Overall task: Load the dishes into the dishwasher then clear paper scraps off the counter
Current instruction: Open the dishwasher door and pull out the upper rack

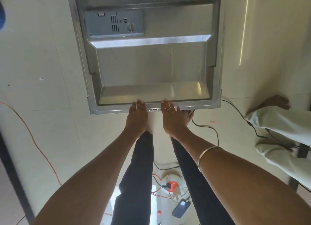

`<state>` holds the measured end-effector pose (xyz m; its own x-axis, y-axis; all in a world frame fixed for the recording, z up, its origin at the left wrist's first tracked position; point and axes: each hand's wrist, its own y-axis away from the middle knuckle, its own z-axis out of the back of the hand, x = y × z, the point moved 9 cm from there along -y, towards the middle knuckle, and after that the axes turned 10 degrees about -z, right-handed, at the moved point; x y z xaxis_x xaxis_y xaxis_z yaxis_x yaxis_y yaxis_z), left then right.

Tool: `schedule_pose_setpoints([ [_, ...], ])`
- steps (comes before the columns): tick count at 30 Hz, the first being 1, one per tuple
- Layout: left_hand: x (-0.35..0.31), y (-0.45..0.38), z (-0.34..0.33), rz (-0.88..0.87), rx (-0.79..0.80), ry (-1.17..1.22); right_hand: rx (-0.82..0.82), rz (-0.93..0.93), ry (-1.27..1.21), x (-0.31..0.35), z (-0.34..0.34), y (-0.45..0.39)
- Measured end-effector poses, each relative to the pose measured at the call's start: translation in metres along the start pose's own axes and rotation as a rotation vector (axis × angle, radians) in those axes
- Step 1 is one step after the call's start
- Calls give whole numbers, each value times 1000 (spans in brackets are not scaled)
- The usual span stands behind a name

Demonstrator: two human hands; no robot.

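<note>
The dishwasher door (151, 64) lies folded down flat in front of me, its steel inner face up, with a grey detergent dispenser (114, 23) at its far left. My left hand (137, 117) and my right hand (171, 118) sit side by side on the door's near edge. Their fingers lie over the rim and the thumbs are hidden below it. My right hand wears a ring, and a metal bangle is on that forearm. No dishes, racks or paper scraps are in view.
My legs and bare feet stand just under the door's edge on a pale tiled floor. Another person's bare feet and white trousers (272, 117) are at the right. A black cable (235, 110), an orange cable (33, 137), a phone (180, 208) and a white round device (171, 184) lie on the floor.
</note>
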<state>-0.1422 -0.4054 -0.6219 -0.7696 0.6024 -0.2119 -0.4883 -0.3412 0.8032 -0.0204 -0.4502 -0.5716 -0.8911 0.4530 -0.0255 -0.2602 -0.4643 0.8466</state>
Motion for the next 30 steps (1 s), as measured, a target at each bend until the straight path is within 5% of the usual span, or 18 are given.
schedule_pose_setpoints([
  [15, -4, 2, 5, 15, 9, -40, 53, 18, -100, 8, 10, -19],
  [20, 5, 6, 44, 87, -186, 157, 17, -45, -251, -10, 42, -36],
  [24, 9, -3, 98, 4, -394, 206, -191, -20, -260, -18, 73, -39],
  [30, 21, -22, 182, -41, -498, 191, -340, 26, -189, -23, 128, -50],
])
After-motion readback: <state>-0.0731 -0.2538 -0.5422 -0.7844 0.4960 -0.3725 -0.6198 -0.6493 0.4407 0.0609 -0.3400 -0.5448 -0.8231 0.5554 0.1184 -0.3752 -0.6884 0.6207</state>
